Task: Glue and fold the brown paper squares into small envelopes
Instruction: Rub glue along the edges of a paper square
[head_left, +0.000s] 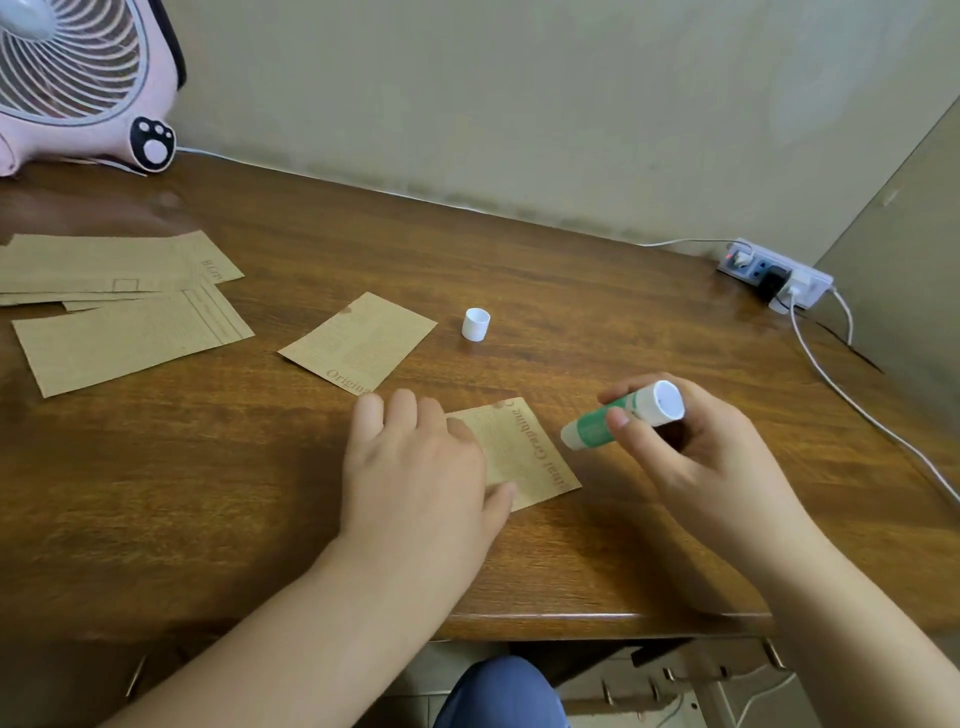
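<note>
Now left hand (415, 467) flat on paper square (524, 452); right hand (696, 447) grips glue stick (618, 415).

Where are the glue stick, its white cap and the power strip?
glue stick (602, 422), head view, green label on barrel.
white cap (475, 325), head view, side wall.
power strip (810, 280), head view, white top face.

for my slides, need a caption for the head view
Left hand steadies brown paper while right hand holds uncapped glue stick.
</note>
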